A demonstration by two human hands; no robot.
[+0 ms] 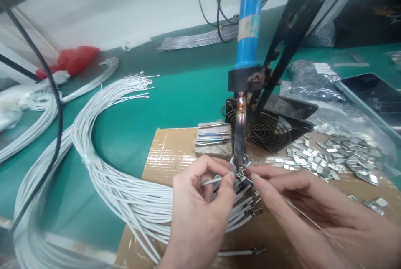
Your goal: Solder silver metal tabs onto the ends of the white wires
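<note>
My left hand (200, 210) pinches a white cable (213, 181) close to its end, right under the dark tip of a blue soldering iron (239, 148). The iron hangs upright, clamped in a black stand (278, 47). Thumb and forefinger of my right hand (300, 202) close on a thin solder wire (313, 223), whose end meets the cable at the iron's tip. Beneath and behind my left hand runs a thick bundle of white cables (134, 196) with metal terminals at their ends. The exact contact point is small and partly hidden by my fingertips.
Brown cardboard (169, 148) lies on the green table (178, 97). A grey block (213, 150) and a black fan (266, 127) stand behind my hands. Many small metal pieces (332, 152) lie right, near plastic bags (313, 77) and a phone (372, 93). A red bag (75, 60) sits back left.
</note>
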